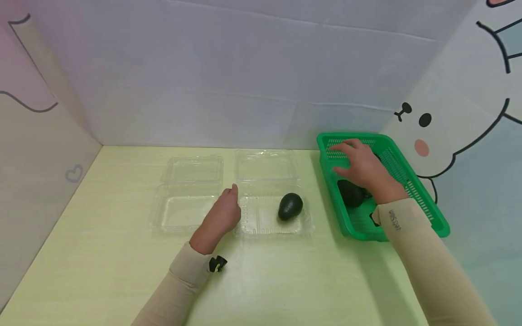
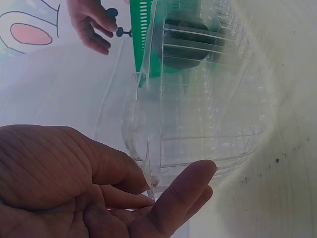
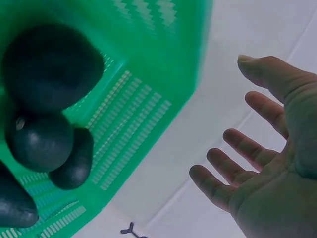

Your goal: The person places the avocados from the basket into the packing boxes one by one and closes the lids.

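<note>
I am watching the right hand [image 1: 360, 167] hovering over the green slotted plastic basket [image 1: 424, 206], which is sitting at about three o'clock on the pale yellow desk [image 1: 102, 267]. Its fingers are spreading wide and relaxed, holding nothing. The dark green avocados [image 3: 49, 67] are lying in the basket directly beneath the palm and slightly toward six o'clock of it; in the head view one is showing just under the wrist [image 1: 350, 192]. The wrist camera is showing at least three of them bunched together, touching, at the near end of the basket. I cannot tell their long axes for certain from these views; the biggest is looking rounded, its length running roughly along the basket. The right hand is clearly the nearer one to them.

The left hand [image 1: 222, 215] is resting at the left edge of the open clear plastic clamshell box [image 1: 261, 222], fingers loosely extended, fingertips [image 2: 195, 173] touching its rim without gripping it. One more dark avocado [image 1: 290, 206] is already lying inside that box, toward three o'clock of the left hand. A second clear clamshell box [image 1: 183, 210], also open, is sitting just beside, at nine o'clock of the first.
</note>
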